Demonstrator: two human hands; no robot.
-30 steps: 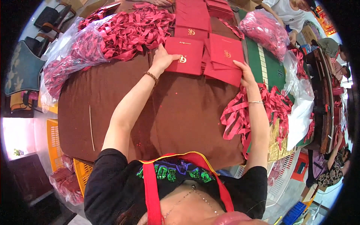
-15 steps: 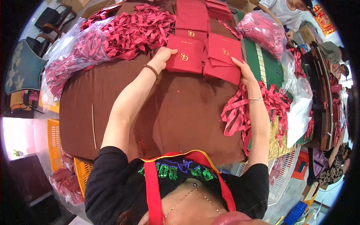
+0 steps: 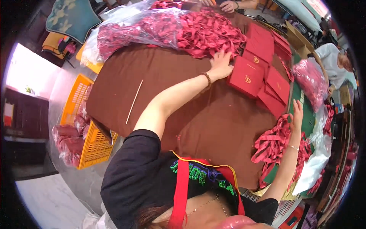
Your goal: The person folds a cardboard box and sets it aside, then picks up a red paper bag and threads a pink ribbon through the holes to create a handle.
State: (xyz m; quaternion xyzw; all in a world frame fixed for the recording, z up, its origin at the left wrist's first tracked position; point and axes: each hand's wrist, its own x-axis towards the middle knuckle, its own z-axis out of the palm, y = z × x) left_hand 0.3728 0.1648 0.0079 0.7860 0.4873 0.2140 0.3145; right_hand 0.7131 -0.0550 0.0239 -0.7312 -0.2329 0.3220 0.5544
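My left hand (image 3: pixel 221 66) is at the near edge of a heap of red ribbons (image 3: pixel 213 32), its fingers apart and holding nothing. Just right of it lie stacks of flat, square red pouches with gold print; a front stack (image 3: pixel 246 82) sits beside a fanned stack (image 3: pixel 272 99). More red pouches (image 3: pixel 259 42) lie behind them. My right hand (image 3: pixel 297 115) is raised with its fingers stretched out, apart from the fanned stack. Below and left of it lies a loose bunch of red ribbons (image 3: pixel 272 139).
The brown cloth-covered table (image 3: pixel 183 103) carries a thin pale stick (image 3: pixel 134 101) at left. Clear plastic (image 3: pixel 137 32) wraps part of the ribbon heap. A bagged red bundle (image 3: pixel 310 82) is at right. Orange crates (image 3: pixel 95 147) stand left. Another person's hands (image 3: pixel 228 5) are at the far edge.
Both my hands have come off the pouch stacks. The left moved to the ribbon heap; the right drew back over the ribbon bunch. The view has turned left.
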